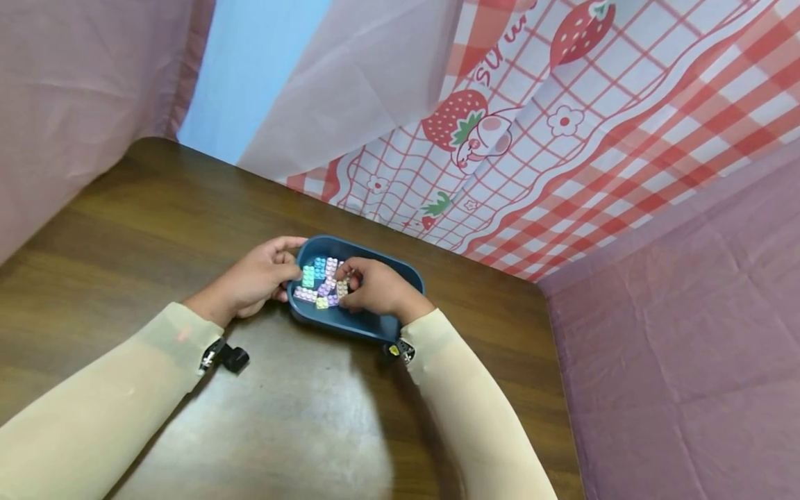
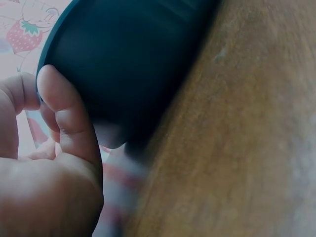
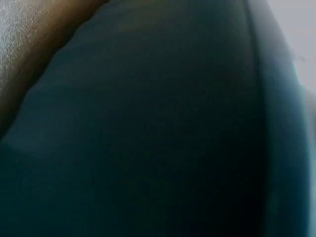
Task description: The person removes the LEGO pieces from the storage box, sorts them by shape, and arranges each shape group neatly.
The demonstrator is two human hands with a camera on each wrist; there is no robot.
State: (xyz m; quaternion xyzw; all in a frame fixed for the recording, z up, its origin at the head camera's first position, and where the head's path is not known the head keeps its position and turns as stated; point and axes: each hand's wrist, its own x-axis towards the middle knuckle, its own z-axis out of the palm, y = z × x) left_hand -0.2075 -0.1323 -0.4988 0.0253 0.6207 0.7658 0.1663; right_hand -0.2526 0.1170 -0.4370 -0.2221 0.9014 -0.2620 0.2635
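Note:
A dark blue tray [image 1: 375, 326] with rounded ends stands on the table. My left hand [image 1: 259, 276] grips its left end, and the left wrist view shows the thumb [image 2: 61, 106] against the outer wall near the rim. Several pastel toy building bricks lie in the tray's left half, among them a mint green brick [image 1: 308, 276], a blue brick [image 1: 319, 267] and a yellow brick [image 1: 321, 303]. Over the bricks, my right hand [image 1: 381, 288] reaches in with bent fingers and pinches a beige brick [image 1: 342, 289]. The right wrist view has only blurred tray wall and part of that hand.
The brown wooden table [image 1: 300, 430] spreads around the tray, with a bright reflection in front. Behind hangs a red-and-white strawberry-print cloth [image 1: 537, 139], and pinkish curtains [image 1: 675, 347] close off the sides. A small black wrist camera [image 1: 234, 359] sits at the left cuff.

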